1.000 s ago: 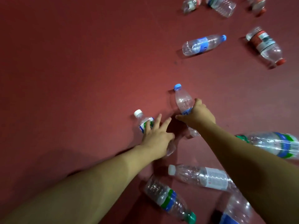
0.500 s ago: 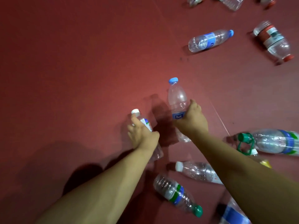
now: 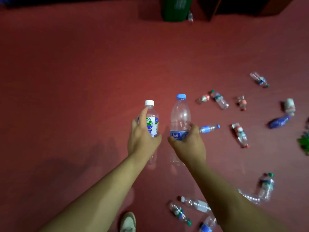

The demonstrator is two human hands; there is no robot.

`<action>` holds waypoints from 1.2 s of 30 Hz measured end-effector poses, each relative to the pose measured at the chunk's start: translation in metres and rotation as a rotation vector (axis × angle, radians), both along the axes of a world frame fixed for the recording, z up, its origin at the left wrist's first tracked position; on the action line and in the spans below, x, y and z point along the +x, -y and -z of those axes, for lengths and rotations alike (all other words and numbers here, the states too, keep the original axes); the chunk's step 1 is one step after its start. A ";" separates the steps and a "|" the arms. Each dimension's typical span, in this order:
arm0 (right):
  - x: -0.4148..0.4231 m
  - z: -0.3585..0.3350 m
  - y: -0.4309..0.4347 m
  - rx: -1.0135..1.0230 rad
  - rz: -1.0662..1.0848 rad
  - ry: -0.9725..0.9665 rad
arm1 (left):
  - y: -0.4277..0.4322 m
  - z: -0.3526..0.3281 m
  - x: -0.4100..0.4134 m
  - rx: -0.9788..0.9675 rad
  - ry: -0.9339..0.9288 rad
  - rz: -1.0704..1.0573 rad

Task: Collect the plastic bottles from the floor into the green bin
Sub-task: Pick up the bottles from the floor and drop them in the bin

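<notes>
My left hand [image 3: 142, 139] grips a clear white-capped bottle [image 3: 153, 120] with a green and blue label, held upright above the red floor. Beside it my right hand [image 3: 189, 144] grips a taller clear blue-capped bottle [image 3: 180, 116] with a blue label, also upright. The green bin [image 3: 175, 9] stands far ahead at the top of the view. Several plastic bottles lie scattered on the floor to the right, among them a small blue-capped one [image 3: 209, 128] just past my right hand.
More bottles lie near my feet at the bottom right [image 3: 195, 204]. My white shoe [image 3: 127, 221] shows at the bottom. Dark furniture [image 3: 250, 5] stands right of the bin. The red floor [image 3: 66, 72] to the left and ahead is bare.
Both hands closed around their bottles and lifted them off the floor. The view rose and tilted up, so the bin and more of the floor came into sight.
</notes>
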State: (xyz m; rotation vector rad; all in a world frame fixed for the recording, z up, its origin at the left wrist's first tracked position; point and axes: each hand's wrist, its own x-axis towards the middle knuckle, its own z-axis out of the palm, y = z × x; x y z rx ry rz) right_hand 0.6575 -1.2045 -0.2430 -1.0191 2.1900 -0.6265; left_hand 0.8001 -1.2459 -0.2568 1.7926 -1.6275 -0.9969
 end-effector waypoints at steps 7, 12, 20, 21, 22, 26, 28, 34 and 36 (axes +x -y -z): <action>0.064 -0.168 0.120 -0.121 -0.037 -0.018 | 0.125 -0.190 0.083 -0.137 0.154 -0.095; 0.056 -0.212 0.239 -0.215 -0.045 -0.054 | 0.233 -0.238 0.082 -0.262 0.139 -0.123; 0.015 -0.276 0.454 -0.340 -0.036 -0.088 | 0.428 -0.289 0.040 -0.311 0.153 -0.162; 0.011 -0.281 0.476 -0.336 -0.045 -0.100 | 0.451 -0.294 0.037 -0.320 0.147 -0.173; 0.006 -0.285 0.499 -0.330 -0.052 -0.108 | 0.475 -0.297 0.033 -0.328 0.137 -0.184; -0.013 -0.288 0.603 -0.319 -0.062 -0.147 | 0.580 -0.294 0.013 -0.334 0.076 -0.198; -0.021 -0.284 0.659 -0.324 -0.055 -0.166 | 0.639 -0.288 0.002 -0.333 0.046 -0.186; -0.057 -0.287 0.821 -0.298 0.011 -0.187 | 0.823 -0.288 -0.043 -0.342 0.021 -0.124; -0.079 -0.294 0.868 -0.300 0.041 -0.194 | 0.879 -0.296 -0.065 -0.336 0.020 -0.105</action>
